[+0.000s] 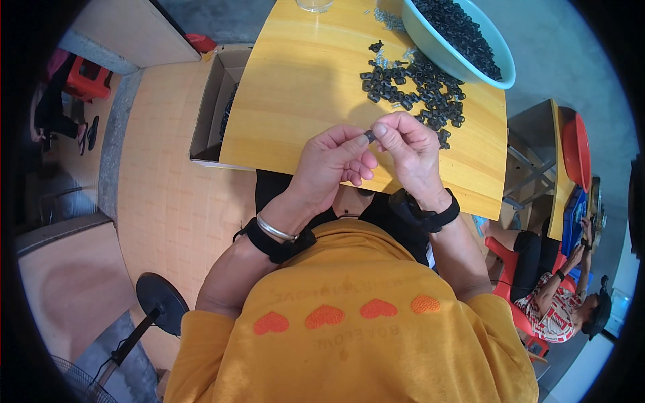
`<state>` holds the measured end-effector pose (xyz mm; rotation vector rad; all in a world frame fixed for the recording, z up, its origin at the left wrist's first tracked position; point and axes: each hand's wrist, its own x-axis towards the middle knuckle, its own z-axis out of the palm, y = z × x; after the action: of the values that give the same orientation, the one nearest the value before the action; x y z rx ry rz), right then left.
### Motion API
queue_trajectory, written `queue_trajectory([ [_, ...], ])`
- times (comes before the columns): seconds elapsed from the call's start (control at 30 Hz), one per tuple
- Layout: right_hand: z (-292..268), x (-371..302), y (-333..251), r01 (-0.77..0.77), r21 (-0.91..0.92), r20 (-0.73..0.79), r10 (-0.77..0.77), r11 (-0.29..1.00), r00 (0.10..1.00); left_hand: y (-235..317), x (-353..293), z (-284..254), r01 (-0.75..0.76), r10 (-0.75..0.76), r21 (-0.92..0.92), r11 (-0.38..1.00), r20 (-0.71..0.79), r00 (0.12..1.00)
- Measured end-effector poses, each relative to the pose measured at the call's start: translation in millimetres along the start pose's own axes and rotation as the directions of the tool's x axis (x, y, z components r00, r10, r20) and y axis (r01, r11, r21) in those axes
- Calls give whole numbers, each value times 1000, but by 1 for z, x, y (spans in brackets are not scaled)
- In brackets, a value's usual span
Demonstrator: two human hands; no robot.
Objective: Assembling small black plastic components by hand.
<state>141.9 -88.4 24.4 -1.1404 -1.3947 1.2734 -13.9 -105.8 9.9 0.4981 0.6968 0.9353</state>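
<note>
Over the near edge of the yellow wooden table (289, 87), my two hands meet fingertip to fingertip. My left hand (334, 158) pinches a small black plastic part (369, 136) between thumb and forefinger, its other fingers curled. The thumb and forefinger of my right hand (410, 148) close on the same part from the other side. Most of it is hidden by the fingertips. Just beyond my right hand lies a loose pile of similar black plastic parts (440, 101). Small clear or silvery pieces (388, 19) are scattered near the pile and beside the bowl.
A light blue bowl (494, 79) full of black parts stands at the far right. A cardboard box (205, 138) adjoins the table's left side. A drinking glass (314, 5) is at the far edge. Another person (554, 302) sits at right; a fan stand (161, 305) is lower left.
</note>
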Motion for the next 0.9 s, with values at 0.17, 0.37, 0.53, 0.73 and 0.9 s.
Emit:
queue_trajectory([
  [0.17,6,0,2,183,-225,-15,-191,957,981,-5,1,-4,-18,18,3,1000,-8,1000],
  [0.37,13,-6,6,111,-198,-100,-133,974,986,-7,1,-6,-24,24,-32,999,-25,999],
  [0.53,4,-1,-1,142,-280,-19,-153,950,988,-7,1,-4,-38,38,-18,999,-37,999],
  [0.73,3,1,-6,313,-457,119,-291,833,949,-13,3,-5,-51,50,-14,999,-49,998],
  [0.9,6,-5,0,338,-500,80,-346,797,935,-13,4,-7,-58,57,-1,998,-36,998],
])
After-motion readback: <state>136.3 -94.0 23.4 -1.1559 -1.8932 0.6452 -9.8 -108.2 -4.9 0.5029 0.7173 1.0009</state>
